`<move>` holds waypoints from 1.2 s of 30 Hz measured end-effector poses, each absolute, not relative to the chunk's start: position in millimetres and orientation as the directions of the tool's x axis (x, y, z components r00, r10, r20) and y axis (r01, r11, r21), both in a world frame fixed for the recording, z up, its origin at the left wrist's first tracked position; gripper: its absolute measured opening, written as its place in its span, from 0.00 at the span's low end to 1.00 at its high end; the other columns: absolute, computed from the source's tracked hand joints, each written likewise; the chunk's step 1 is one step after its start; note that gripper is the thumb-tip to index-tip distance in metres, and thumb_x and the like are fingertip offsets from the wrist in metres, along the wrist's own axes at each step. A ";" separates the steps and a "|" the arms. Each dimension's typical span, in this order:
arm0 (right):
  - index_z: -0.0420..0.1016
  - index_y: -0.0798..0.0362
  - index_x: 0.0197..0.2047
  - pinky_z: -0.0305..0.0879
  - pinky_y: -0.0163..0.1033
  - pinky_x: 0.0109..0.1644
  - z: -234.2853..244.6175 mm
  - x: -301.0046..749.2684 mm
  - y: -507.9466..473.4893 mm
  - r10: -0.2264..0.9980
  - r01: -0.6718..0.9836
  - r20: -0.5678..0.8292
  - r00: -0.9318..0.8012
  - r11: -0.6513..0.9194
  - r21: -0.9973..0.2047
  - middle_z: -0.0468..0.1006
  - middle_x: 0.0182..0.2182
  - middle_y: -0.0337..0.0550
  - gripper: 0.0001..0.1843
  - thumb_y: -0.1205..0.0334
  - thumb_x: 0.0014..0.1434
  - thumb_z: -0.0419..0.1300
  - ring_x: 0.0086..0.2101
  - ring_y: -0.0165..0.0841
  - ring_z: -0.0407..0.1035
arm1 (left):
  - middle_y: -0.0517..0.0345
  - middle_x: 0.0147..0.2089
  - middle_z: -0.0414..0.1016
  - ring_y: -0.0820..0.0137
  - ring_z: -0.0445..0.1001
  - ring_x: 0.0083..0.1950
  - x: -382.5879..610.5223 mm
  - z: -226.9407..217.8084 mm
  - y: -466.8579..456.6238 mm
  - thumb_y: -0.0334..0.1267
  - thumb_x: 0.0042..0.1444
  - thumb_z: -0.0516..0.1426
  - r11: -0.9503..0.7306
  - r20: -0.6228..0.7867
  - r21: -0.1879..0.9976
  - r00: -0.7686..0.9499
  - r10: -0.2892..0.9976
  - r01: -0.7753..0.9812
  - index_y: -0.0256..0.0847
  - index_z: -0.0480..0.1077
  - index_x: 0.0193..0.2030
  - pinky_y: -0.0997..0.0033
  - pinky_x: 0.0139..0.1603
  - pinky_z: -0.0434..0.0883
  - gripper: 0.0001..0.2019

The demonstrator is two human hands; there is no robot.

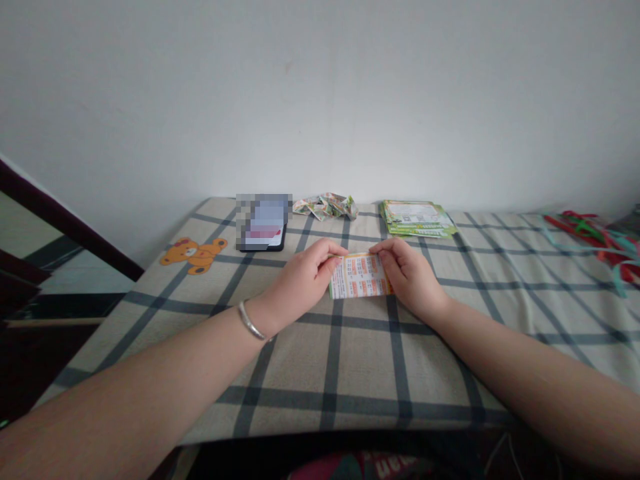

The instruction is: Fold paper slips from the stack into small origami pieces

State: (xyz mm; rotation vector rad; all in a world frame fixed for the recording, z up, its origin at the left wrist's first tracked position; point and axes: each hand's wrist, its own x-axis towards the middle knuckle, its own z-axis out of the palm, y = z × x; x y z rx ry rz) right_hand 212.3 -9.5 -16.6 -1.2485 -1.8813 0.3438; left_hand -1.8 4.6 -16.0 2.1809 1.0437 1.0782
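A small printed paper leaflet (361,277), orange and white, lies at the middle of the checked tablecloth (350,353). My left hand (303,280), a silver bangle on its wrist, pinches the leaflet's upper left edge. My right hand (410,277) pinches its upper right edge. Both hands have fingers curled onto the paper, holding it folded between them.
Near the wall lie a phone (263,223), a row of folded paper pieces (326,205) and a stack of green leaflets (417,219). Red and green ribbons (597,240) lie at the far right. A bear print (194,253) marks the cloth's left side. The table's left edge drops to the floor.
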 end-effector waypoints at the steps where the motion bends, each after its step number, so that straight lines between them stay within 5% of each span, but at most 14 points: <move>1: 0.71 0.50 0.42 0.65 0.37 0.38 -16.2 212.1 -9.5 0.861 0.633 0.484 -0.154 0.462 -0.621 0.76 0.35 0.42 0.10 0.63 0.65 0.49 0.34 0.33 0.70 | 0.59 0.42 0.76 0.72 0.75 0.41 -1.1 -15.1 3.1 0.32 0.64 0.50 -0.593 0.447 0.680 0.398 0.801 0.431 0.41 0.68 0.46 0.71 0.40 0.72 0.08; 14: 0.73 0.52 0.43 0.64 0.38 0.35 -14.7 210.9 -10.0 0.872 0.648 0.470 -0.139 0.439 -0.622 0.76 0.33 0.42 0.12 0.62 0.65 0.49 0.32 0.33 0.69 | 0.60 0.39 0.77 0.73 0.75 0.33 0.1 -19.4 2.3 0.36 0.61 0.55 -0.532 0.388 0.744 0.387 0.837 0.405 0.43 0.68 0.45 0.72 0.32 0.72 0.06; 20: 0.70 0.49 0.49 0.53 0.34 0.22 -22.6 214.1 -2.8 0.918 0.460 0.342 -0.203 0.398 -0.794 0.64 0.21 0.33 0.14 0.53 0.64 0.53 0.21 0.28 0.57 | 0.60 0.37 0.76 0.74 0.75 0.34 -1.9 -15.8 3.7 0.35 0.61 0.55 -0.526 0.434 0.765 0.306 0.848 0.372 0.41 0.68 0.42 0.75 0.32 0.71 0.04; 25: 0.67 0.48 0.53 0.49 0.33 0.22 -19.8 212.6 -6.4 0.899 0.477 0.384 -0.208 0.436 -0.763 0.55 0.19 0.30 0.15 0.57 0.64 0.53 0.20 0.27 0.52 | 0.59 0.37 0.75 0.74 0.74 0.33 -2.7 -13.7 5.8 0.35 0.62 0.53 -0.517 0.427 0.796 0.312 0.849 0.316 0.40 0.68 0.43 0.75 0.31 0.70 0.05; 36: 0.75 0.52 0.48 0.52 0.33 0.23 -15.8 210.8 -7.3 0.889 0.523 0.427 -0.166 0.447 -0.726 0.66 0.22 0.34 0.13 0.59 0.61 0.56 0.21 0.26 0.56 | 0.57 0.42 0.78 0.72 0.76 0.39 -1.6 -12.7 6.7 0.35 0.63 0.52 -0.488 0.394 0.808 0.313 0.864 0.330 0.40 0.71 0.48 0.73 0.37 0.72 0.10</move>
